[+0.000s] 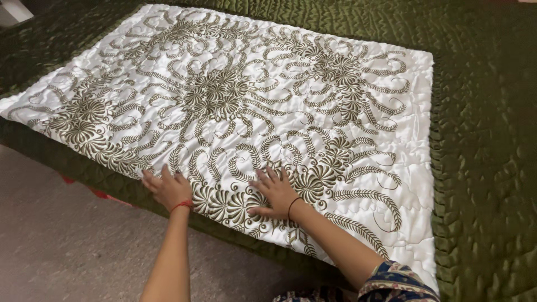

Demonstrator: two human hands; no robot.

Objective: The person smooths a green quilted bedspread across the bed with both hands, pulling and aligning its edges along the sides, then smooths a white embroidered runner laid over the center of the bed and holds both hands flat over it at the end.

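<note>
- Lying spread flat over a dark green bedspread [486, 140], a white quilted cover [268, 106] takes up most of the view, its near edge running along the side of the bed closest to the person.
- The cover is glossy, satin-like cloth, stitched so that its surface puffs slightly between the seams.
- An olive-green pattern runs across it: round flower-like medallions with fine striped petals, ringed by curling, feathery sprays that sweep outward.
- Plain white margins show along the right edge and at the near right corner; the far left corner reaches toward the top of the view.
- The left hand [168, 189] rests palm down on the cover's near edge, fingers laid flat and held fairly close together, pointing up and left; a red thread circles its wrist.
- The right hand [276, 193] lies palm down just beside a medallion, a little further in from the edge, fingers spread apart and flat on the cloth; a thin dark band sits on its wrist.
- Neither hand pinches or lifts the fabric.
- A patterned blue sleeve [397, 282] covers the right upper arm at the bottom of the view.
- Below the bed's edge on the left lies a grey-brown floor [56, 240].
</note>
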